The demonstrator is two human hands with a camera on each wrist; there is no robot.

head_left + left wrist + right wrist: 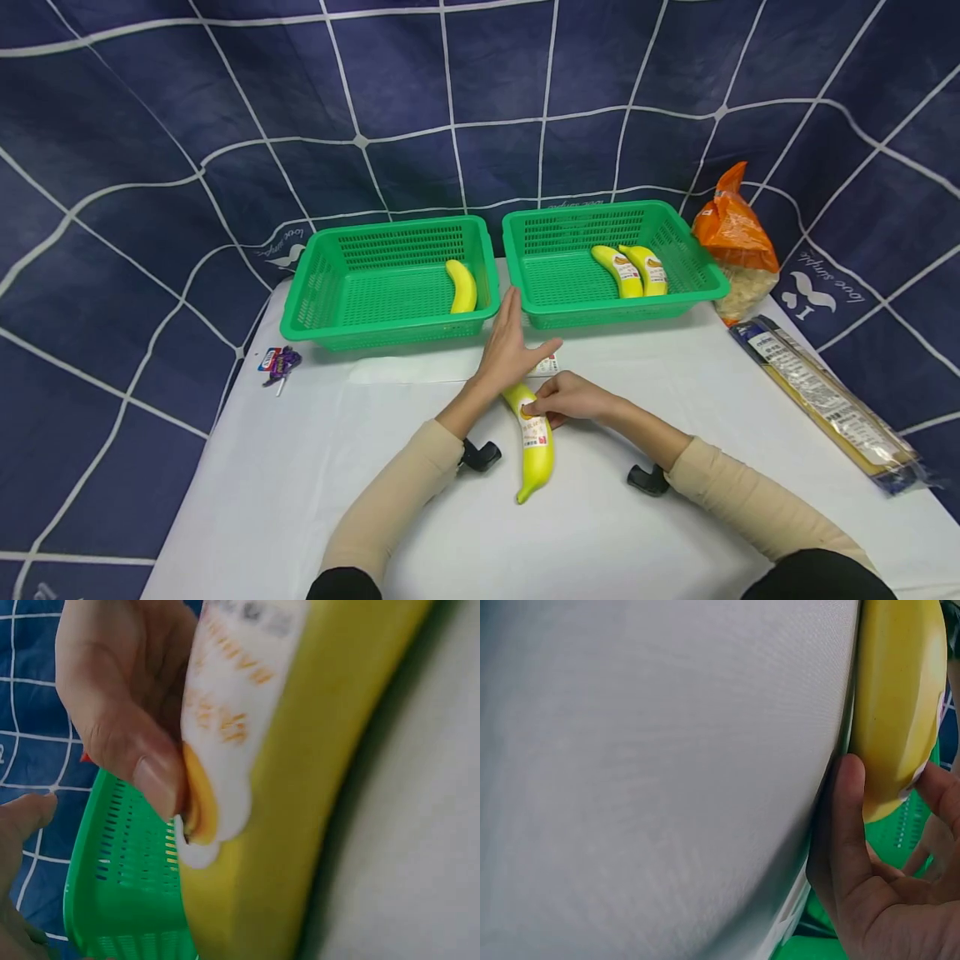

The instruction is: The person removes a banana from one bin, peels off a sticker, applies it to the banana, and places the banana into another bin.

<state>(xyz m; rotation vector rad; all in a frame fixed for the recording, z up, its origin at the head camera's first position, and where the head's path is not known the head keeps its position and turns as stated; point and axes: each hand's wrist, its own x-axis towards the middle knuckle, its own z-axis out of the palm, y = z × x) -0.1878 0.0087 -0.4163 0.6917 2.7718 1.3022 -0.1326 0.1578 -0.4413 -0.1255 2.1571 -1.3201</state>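
A yellow banana (538, 467) with a white label (534, 431) lies lengthwise on the white table in front of me. My right hand (572, 396) holds it from the right side. In the left wrist view the thumb (154, 776) presses on the label's edge, by its printed orange picture. The right wrist view shows the other fingers (849, 817) against the banana's side, low by the table. My left hand (506, 346) reaches past the banana's far end, fingers straight toward the baskets and thumb spread out. Beneath it runs a white paper strip (420, 369) with a printed label at its right end.
Two green baskets stand at the back: the left basket (397, 337) has one banana (462, 287), the right basket (615, 315) two labelled bananas (645, 271). Right of them are an orange bag (738, 242) and a long flat package (828, 400). A purple-wrapped lollipop (283, 364) lies left.
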